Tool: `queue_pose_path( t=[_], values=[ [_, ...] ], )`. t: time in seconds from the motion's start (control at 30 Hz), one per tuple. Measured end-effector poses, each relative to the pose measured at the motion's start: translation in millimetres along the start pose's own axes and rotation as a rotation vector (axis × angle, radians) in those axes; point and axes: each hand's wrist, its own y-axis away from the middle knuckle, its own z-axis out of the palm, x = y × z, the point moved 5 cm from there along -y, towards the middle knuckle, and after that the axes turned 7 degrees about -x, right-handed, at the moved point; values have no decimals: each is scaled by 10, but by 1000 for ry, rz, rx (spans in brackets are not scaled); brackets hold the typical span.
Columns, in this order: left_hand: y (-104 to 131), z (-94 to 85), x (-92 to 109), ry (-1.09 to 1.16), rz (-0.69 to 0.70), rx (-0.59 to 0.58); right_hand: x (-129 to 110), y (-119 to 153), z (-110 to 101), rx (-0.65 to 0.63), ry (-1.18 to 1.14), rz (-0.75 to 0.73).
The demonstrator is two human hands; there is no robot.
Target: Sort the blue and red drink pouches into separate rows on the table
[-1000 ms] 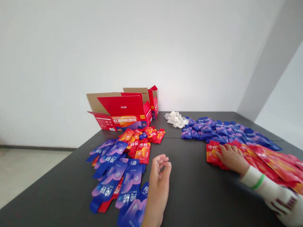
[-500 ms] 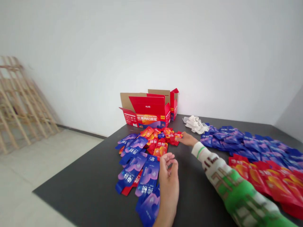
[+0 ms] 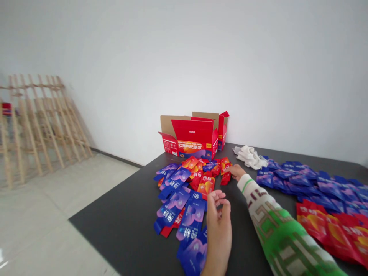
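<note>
My left hand (image 3: 220,222) hovers above the table's near part, palm turned inward and fingers loosely curled, with a gap to the thumb and nothing visible in it. Beside it lie overlapping blue pouches (image 3: 192,214) with purple print. Farther forward, my right hand (image 3: 237,171) reaches in from the right, its fingertips closed on the edge of a red pouch (image 3: 225,178) at the right side of a mixed pile. More red pouches (image 3: 206,184) with orange fruit print lie just left of it. The fingertips partly cover the gripped pouch.
Open red cartons (image 3: 192,140) stand behind the pile near the wall. White cloth gloves (image 3: 249,156) lie right of them. Rows of blue pouches (image 3: 310,182) and red pouches (image 3: 330,226) cover the table's right side. Wooden frames (image 3: 43,122) lean at the far left.
The view has swung left, so everything sits farther right. The red pouch at my right fingertips has turned and now stands slightly apart from the pile. My left hand keeps its curled shape.
</note>
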Motion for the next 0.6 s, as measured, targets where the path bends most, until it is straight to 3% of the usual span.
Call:
queue_pose_path(
  t=[0.13,0.3,0.47,0.53,0.6],
  values=[
    [6,17,14,-55,-8,-32,8,300,-226,-185,-80,22],
    [53,97,-7,-28,-103,-156,-86,1056,-543,-435,-154,-87],
    [225,345,5,219,-205,-536,-76,1895,-329,-727,-194,-244],
    [260,387,-1,263,-229,-577,-51,2092,-209,-764,-186,-288],
    [254,383,-23,272,-256,-538,-38,2182,-156,-729,-181,-319]
  ],
)
